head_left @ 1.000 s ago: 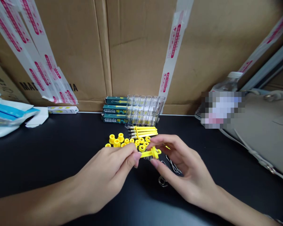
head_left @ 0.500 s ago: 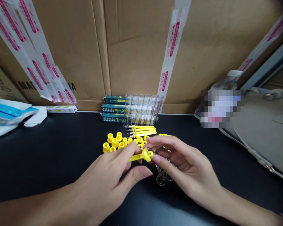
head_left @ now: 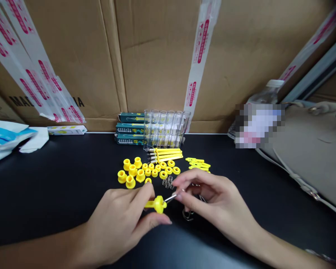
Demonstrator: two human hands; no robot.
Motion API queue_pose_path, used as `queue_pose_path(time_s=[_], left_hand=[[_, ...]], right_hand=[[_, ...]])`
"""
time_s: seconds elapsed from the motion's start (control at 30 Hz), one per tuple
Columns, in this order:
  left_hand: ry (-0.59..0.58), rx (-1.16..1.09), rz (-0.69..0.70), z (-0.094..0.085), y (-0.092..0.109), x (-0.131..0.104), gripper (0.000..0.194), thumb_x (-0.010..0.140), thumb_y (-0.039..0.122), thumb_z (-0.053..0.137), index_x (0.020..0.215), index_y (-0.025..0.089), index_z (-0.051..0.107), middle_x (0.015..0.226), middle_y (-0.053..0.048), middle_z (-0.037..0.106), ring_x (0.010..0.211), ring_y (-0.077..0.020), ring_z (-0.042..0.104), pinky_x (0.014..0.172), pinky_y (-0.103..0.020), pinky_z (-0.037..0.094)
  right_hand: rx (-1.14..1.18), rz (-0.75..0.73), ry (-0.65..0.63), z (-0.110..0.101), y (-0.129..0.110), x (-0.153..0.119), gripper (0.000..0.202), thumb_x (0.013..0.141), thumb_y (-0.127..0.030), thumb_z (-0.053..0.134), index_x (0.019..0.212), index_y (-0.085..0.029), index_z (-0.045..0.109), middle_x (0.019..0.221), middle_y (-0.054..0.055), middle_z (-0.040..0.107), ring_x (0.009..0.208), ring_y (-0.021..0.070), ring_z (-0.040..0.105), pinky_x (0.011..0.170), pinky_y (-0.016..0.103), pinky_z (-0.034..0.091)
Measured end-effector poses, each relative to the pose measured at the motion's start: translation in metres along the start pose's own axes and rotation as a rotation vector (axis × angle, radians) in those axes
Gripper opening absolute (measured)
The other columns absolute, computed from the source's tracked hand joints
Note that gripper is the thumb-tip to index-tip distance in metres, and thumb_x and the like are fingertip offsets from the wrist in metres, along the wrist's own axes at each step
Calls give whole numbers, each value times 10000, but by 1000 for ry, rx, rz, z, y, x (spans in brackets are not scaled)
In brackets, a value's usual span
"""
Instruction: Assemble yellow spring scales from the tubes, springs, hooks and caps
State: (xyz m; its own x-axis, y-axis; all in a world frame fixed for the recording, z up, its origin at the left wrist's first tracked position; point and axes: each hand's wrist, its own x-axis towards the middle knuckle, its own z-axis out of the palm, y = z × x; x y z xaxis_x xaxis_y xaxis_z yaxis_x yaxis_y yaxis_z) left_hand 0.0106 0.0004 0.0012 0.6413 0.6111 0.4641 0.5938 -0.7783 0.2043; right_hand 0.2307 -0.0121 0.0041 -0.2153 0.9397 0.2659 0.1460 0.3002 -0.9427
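Note:
My left hand (head_left: 123, 220) is closed around a yellow plastic stick with a round collar (head_left: 159, 204), its collared end sticking out to the right. Thumb and fingertips of my right hand (head_left: 215, 203) pinch a thin metal rod (head_left: 171, 198). The rod's left tip meets the collared end; whether it sits inside cannot be made out. Behind and below my right fingers lie bent metal hooks (head_left: 188, 215), partly hidden. Small metal springs (head_left: 168, 182) rest just left of those fingers. Beyond my left hand stand several flanged yellow caps (head_left: 130, 182) and yellow rings (head_left: 163, 175).
Yellow sticks with metal tips (head_left: 168, 155) lie in front of clear tubes (head_left: 166, 129) and stacked green boxes (head_left: 128, 129). Flat yellow pieces (head_left: 197, 164) lie to their right. A cardboard wall (head_left: 156, 56) closes the back. At right are a bottle (head_left: 268, 93) and a grey bag (head_left: 316, 142).
My left hand has moved left and down with the yellow stick. My right fingers have drawn away from its end, and the metal rod now shows between. The view has shifted slightly.

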Motion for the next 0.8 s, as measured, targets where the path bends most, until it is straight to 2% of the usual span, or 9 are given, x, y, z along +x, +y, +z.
queue_pose_path(time_s=[0.13,0.27,0.4,0.53,0.67,0.8], left_hand=[[-5,57,30,3,-3,0,330,1079,424,234,911,231,443,571,54,641,401,-146,605,403,-279,348],[-54,25,40,3,-2,-1,329,1092,375,184,1015,216,462,603,69,656,437,-139,631,415,-284,346],[-74,-3,60,2,-1,-1,367,1091,371,189,874,225,447,593,74,600,441,-131,589,437,-282,347],[-103,-21,79,3,0,-1,326,1079,361,274,824,229,427,657,59,593,516,-136,602,474,-284,357],[-125,-29,59,4,0,-1,274,1051,330,360,805,228,423,637,64,566,493,-143,573,468,-293,342],[-99,11,106,5,0,-1,302,1060,265,290,799,223,436,662,32,577,538,-170,585,499,-296,394]], right_hand=[[96,-3,-4,1,0,-4,105,814,-171,771,900,-212,728,758,-11,692,601,89,647,575,168,562],[213,87,55,0,-3,-5,56,808,-197,791,822,-218,741,730,-26,696,533,72,651,529,143,560],[215,110,160,1,-6,-4,67,800,-209,800,853,-242,778,739,-29,728,536,68,666,541,126,573],[212,107,167,3,-6,-1,93,802,-212,800,878,-266,799,813,-11,790,635,83,705,630,124,592],[126,66,138,5,-4,-2,47,822,-219,780,828,-260,801,808,-21,792,611,83,696,588,127,581],[-116,-55,91,8,2,-8,181,912,-216,685,1061,-277,766,865,-20,779,610,91,690,616,178,575]])
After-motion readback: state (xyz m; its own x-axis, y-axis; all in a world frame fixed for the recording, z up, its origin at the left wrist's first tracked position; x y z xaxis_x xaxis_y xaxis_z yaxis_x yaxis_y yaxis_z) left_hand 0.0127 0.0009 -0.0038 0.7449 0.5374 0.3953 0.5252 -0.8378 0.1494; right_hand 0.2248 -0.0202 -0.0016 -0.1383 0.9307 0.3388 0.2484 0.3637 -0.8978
